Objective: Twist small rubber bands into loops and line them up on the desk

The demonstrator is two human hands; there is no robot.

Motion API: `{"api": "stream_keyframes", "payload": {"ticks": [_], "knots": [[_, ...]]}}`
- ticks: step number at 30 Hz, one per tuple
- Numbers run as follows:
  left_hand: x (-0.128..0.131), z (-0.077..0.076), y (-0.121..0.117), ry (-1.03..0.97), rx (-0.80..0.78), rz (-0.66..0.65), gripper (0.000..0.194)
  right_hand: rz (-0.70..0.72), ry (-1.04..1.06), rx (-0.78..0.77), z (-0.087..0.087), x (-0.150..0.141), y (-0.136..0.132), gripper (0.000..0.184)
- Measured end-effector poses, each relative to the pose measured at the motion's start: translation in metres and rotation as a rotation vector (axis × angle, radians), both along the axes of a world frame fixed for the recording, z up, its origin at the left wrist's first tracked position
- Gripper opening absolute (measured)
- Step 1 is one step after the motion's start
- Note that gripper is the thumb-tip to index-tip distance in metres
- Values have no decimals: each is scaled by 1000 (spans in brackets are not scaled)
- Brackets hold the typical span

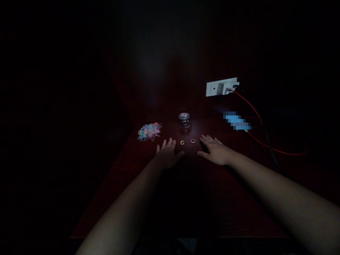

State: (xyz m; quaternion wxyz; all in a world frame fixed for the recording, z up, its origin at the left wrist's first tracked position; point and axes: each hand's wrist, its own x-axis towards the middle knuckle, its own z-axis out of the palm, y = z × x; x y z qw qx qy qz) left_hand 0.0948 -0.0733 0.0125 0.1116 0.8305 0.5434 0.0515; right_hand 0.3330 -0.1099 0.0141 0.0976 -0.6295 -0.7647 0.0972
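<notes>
Yellow band (182, 144) near left hand (168, 156)

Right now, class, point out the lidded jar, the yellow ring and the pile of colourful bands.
Lidded jar (184, 121): head view, on its clear body, below the lid.
Yellow ring (182, 144): head view, on its near edge.
Pile of colourful bands (149, 132): head view, around its middle.

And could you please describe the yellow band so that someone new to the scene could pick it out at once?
On the dark red table, look between the left hand and the right hand, this side of the clear jar. Two small ring-shaped bands show there; the yellow band lies nearer the left hand, while the pink band lies nearer the right.
</notes>
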Motion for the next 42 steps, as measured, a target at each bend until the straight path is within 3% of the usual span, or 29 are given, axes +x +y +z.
{"api": "stream_keyframes", "payload": {"ticks": [12,23,26,29,33,37,42], "knots": [[-4,5,-1,-16,17,-9,86,-36,80,75,1,6,5,85],[-11,7,8,-36,71,-10,85,-123,377,202,-6,17,23,53],[-14,15,32,-32,164,21,78,-172,459,226,-6,19,28,44],[-19,30,73,40,235,61,66,-187,491,258,-9,20,35,38],[-26,46,130,160,156,257,73,-169,513,293,-16,22,44,31],[-26,46,169,226,68,354,64,-154,542,321,-20,23,47,28],[-27,40,195,256,35,376,50,-149,556,323,-19,22,46,25]]}}
